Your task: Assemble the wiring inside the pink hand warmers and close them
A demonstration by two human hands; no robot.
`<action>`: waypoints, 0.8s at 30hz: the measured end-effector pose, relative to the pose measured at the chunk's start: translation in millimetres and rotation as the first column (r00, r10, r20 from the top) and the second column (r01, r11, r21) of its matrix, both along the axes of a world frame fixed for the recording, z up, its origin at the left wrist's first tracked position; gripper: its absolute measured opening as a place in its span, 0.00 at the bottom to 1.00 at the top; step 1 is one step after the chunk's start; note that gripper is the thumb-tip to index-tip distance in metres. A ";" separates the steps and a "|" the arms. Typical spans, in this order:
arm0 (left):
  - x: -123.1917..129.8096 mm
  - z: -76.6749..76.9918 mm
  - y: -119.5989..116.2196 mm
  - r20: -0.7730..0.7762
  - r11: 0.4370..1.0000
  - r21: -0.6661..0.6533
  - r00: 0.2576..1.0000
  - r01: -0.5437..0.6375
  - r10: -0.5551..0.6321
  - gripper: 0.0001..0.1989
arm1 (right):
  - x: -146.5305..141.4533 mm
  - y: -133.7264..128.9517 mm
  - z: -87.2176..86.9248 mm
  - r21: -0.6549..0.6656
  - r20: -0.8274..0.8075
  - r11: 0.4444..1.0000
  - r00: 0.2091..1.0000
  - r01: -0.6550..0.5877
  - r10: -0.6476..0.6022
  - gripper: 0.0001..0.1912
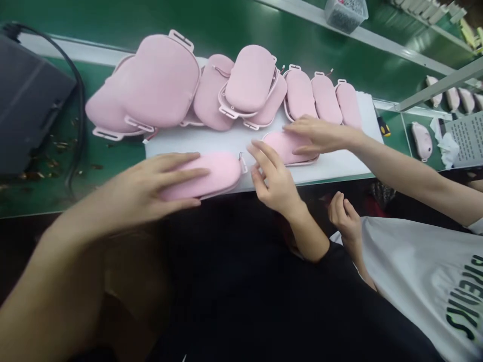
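My left hand (162, 183) lies over a pink rounded plastic shell (221, 173) at the table's front edge, fingers across its top and thumb along its near side. A small wire and a pale tab (243, 163) stick out at the shell's right end. Just right of it, my right hand (273, 181) is raised with its fingers bent and apart, holding nothing. Its fingertips are close to a second pink shell (277, 146); whether they touch it I cannot tell. A co-worker's hand (311, 133) rests on that second shell.
Several more pink shells (162, 80) stand in a row behind, some stacked, on a white sheet (328, 163). A dark box (32, 100) with a black cable is at left, near scattered small brass-coloured parts (60, 146). A co-worker's other hand (345, 216) hangs at right.
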State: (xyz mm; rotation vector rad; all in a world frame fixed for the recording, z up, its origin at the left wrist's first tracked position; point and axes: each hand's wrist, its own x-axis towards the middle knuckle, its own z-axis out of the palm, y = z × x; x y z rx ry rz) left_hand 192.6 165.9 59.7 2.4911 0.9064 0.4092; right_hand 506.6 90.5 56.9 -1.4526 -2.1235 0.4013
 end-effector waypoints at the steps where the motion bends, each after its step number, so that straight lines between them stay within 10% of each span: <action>1: -0.7 3.7 1.7 0.055 0.997 -0.064 0.997 -0.043 0.046 0.31 | -5.8 13.0 5.4 -0.023 0.013 0.999 1.000 -0.024 0.024 0.28; 5: 5.1 23.0 2.5 0.207 0.945 -0.239 0.940 -0.221 0.272 0.42 | -10.5 41.3 32.8 -0.170 0.166 0.985 0.984 -0.034 0.063 0.26; 10: 15.6 27.9 4.5 0.281 0.954 -0.205 0.921 -0.218 0.271 0.41 | -4.2 40.2 48.5 -0.141 0.197 0.988 0.976 -0.066 0.093 0.23; 24: 19.3 35.8 18.3 0.170 0.960 -0.191 0.956 -0.206 0.239 0.40 | -23.8 55.6 33.8 -0.105 0.065 0.981 0.983 -0.164 0.172 0.13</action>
